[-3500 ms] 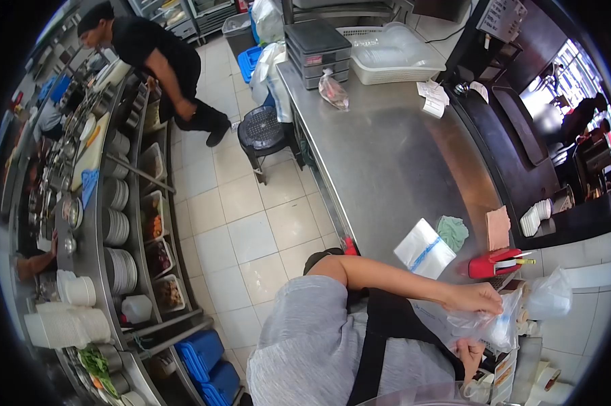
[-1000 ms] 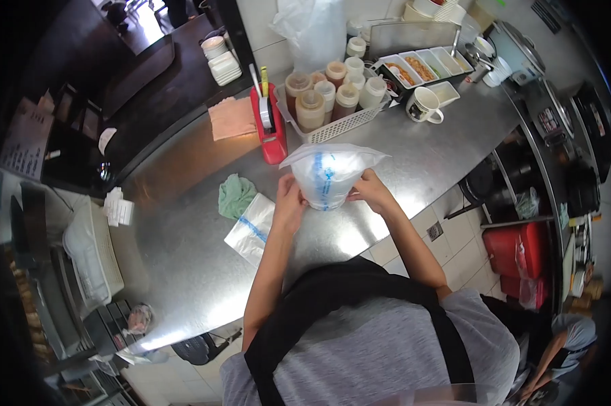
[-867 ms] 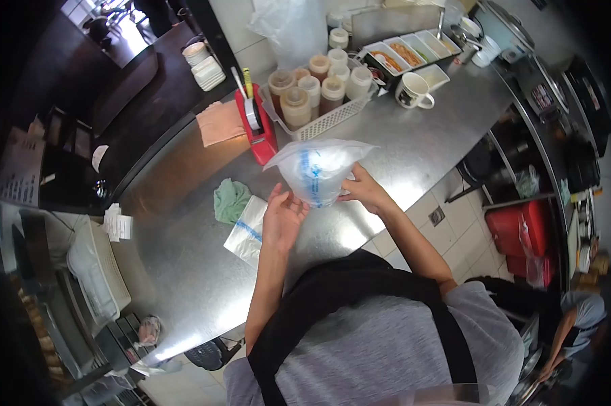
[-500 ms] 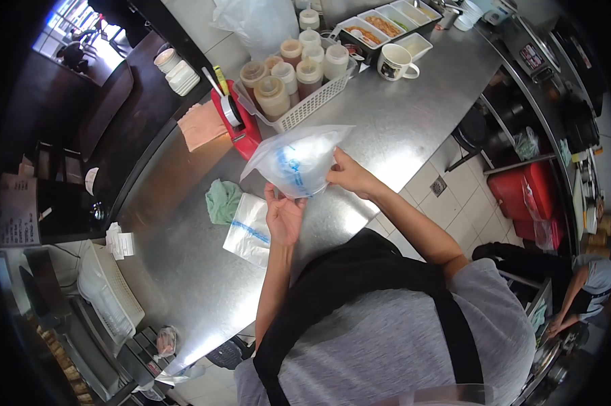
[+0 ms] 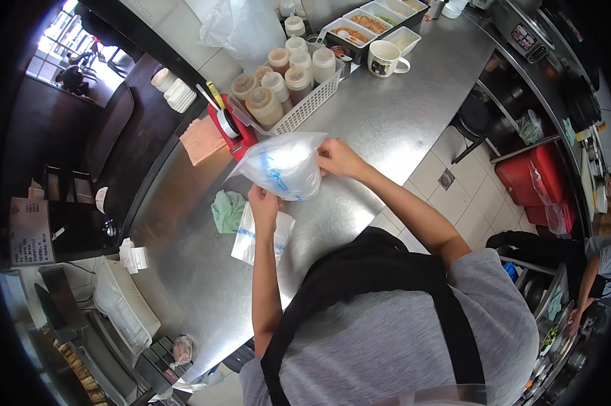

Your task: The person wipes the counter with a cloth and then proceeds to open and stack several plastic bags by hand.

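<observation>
Both hands hold a whitish translucent plastic bag [image 5: 288,166] with blue print, puffed out above the steel counter [image 5: 184,271]. My left hand [image 5: 265,204] pinches its lower left edge, palm turned toward the bag. At the bag's right side, my right hand [image 5: 343,159] grips the edge with fingers closed. Below the left hand, partly covered by the forearm, lies a flat white bag [image 5: 278,233] with a blue stripe. A crumpled green cloth [image 5: 229,211] sits left of it. What the puffed bag contains, if anything, is hidden.
Behind the bag stand a red tape dispenser [image 5: 232,128] and a white basket [image 5: 312,101] of squeeze bottles. A mug [image 5: 387,59] and a tray of ingredients [image 5: 370,28] are further back. Another person [image 5: 600,267] works at the far right.
The bag and both hands have shifted slightly left and the bag looks fuller and rounder. My left hand has turned from palm-up to a pinch on the bag's edge.
</observation>
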### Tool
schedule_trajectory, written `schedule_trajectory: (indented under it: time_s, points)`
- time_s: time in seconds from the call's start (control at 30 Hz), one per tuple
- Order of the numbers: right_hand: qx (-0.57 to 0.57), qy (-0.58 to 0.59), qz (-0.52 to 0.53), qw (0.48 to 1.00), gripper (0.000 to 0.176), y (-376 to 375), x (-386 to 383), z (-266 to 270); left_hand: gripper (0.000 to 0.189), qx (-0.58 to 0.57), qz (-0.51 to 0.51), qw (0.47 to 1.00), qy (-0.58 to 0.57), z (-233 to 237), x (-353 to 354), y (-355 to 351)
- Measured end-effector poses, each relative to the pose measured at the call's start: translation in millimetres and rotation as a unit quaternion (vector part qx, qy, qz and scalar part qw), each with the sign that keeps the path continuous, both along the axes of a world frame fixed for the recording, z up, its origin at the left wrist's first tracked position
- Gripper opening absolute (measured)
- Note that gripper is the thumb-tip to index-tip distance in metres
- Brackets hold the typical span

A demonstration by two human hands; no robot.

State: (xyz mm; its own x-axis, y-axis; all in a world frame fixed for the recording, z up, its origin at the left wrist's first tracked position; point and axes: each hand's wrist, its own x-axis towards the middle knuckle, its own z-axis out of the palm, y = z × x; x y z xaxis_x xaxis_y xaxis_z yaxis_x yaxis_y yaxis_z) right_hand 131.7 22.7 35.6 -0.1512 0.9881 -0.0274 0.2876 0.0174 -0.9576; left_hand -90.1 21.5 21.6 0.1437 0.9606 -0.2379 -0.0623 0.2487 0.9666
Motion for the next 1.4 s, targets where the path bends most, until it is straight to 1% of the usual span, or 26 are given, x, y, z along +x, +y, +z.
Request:
schedule_trajectory:
  time_s: [0.07, 0.1, 0.17, 0.2, 0.27, 0.3, 0.4, 0.5, 0.57, 0.6, 0.63, 0.7, 0.73, 0.8, 0.87, 0.9, 1.0, 1.03, 1.07, 1.1, 1.13, 1.2, 1.23, 1.33, 1.37, 1.4]
  points:
    - [-0.019, 0.003, 0.026, 0.999, 0.025, 12, 4, 0, 0.016, 0.001, -0.032, 0.999, 0.034, -3, -8, 11]
    - [-0.029, 0.004, 0.041, 0.999, 0.024, 16, 3, 5, 0.017, 0.032, -0.042, 0.996, 0.069, -1, -7, 13]
    - [-0.007, -0.021, 0.018, 1.000, 0.024, 16, 1, 15, 0.020, 0.093, -0.058, 0.984, 0.141, 4, -7, 14]
    - [0.004, -0.033, 0.008, 0.999, 0.023, 16, -1, 21, 0.019, 0.107, -0.019, 0.988, 0.112, 5, -5, 11]
    - [0.154, -0.062, 0.007, 0.986, 0.022, 13, -7, 25, 0.019, 0.135, 0.057, 0.988, 0.053, 6, 5, 5]
    - [0.228, -0.074, 0.002, 0.971, 0.022, 14, -9, 26, 0.018, 0.119, 0.057, 0.990, 0.049, 6, 3, 4]
    - [0.215, -0.111, 0.029, 0.970, 0.021, 21, -6, 19, 0.022, 0.127, -0.029, 0.970, 0.207, 4, -5, 8]
    - [0.177, -0.152, 0.063, 0.970, 0.020, 33, -10, 25, 0.023, 0.228, -0.051, 0.914, 0.330, 6, -4, 18]
    - [0.123, -0.205, 0.084, 0.967, 0.021, 48, -11, 8, 0.021, 0.187, -0.031, 0.949, 0.253, 4, -1, 19]
    - [0.097, -0.231, 0.095, 0.963, 0.022, 52, -12, 7, 0.020, 0.139, -0.026, 0.968, 0.206, 6, 1, 18]
    - [0.084, -0.191, 0.085, 0.974, 0.022, 51, -13, 4, 0.019, 0.089, -0.017, 0.983, 0.159, 8, 3, 17]
    - [0.059, -0.110, 0.064, 0.990, 0.022, 47, -14, 1, 0.017, -0.068, -0.012, 0.996, 0.048, 13, 4, 11]
    - [0.023, -0.030, 0.051, 0.998, 0.021, 49, -15, -13, 0.018, -0.074, -0.003, 0.997, 0.028, 10, 5, 8]
    - [-0.050, 0.128, 0.023, 0.990, 0.020, 53, -15, -46, 0.019, -0.085, 0.014, 0.996, -0.014, -5, 5, 3]
    - [-0.066, 0.160, 0.012, 0.985, 0.021, 43, -14, -35, 0.023, 0.066, 0.015, 0.994, 0.082, -39, -2, 9]
    - [-0.074, 0.176, 0.007, 0.982, 0.022, 36, -15, -27, 0.025, 0.142, 0.017, 0.981, 0.130, -48, -6, 11]
    - [0.085, 0.243, -0.066, 0.964, 0.049, 12, -15, -13, 0.033, 0.154, 0.080, 0.984, -0.025, 20, -5, 0]
    - [0.157, 0.265, -0.058, 0.950, 0.062, 4, -19, 3, 0.044, 0.115, 0.101, 0.988, -0.019, 25, -11, 3]
    - [0.226, 0.286, -0.051, 0.930, 0.075, -7, -26, 26, 0.049, 0.133, 0.081, 0.984, -0.092, 44, -5, 1]
    - [0.290, 0.307, -0.044, 0.905, 0.089, -17, -33, 37, 0.054, 0.149, 0.061, 0.973, -0.163, 74, 6, -3]
    - [0.298, 0.241, -0.048, 0.922, 0.097, -25, -41, 35, 0.060, 0.163, 0.040, 0.958, -0.233, 88, 15, -4]
    - [0.313, 0.105, -0.059, 0.942, 0.112, -37, -55, 32, 0.065, 0.155, 0.029, 0.964, -0.216, 80, 29, 0]
    - [0.283, 0.109, -0.062, 0.951, 0.110, -36, -58, 29, 0.068, 0.153, 0.020, 0.966, -0.209, 76, 34, 1]
    - [0.216, 0.106, -0.061, 0.969, 0.103, -27, -57, 5, 0.061, 0.099, 0.109, 0.962, -0.229, 59, 43, -3]
    - [0.201, 0.099, -0.054, 0.973, 0.100, -27, -56, -7, 0.059, 0.091, 0.145, 0.964, -0.203, 42, 46, -3]
    - [0.186, 0.094, -0.048, 0.977, 0.098, -29, -55, -16, 0.057, 0.082, 0.180, 0.965, -0.175, 16, 47, -3]
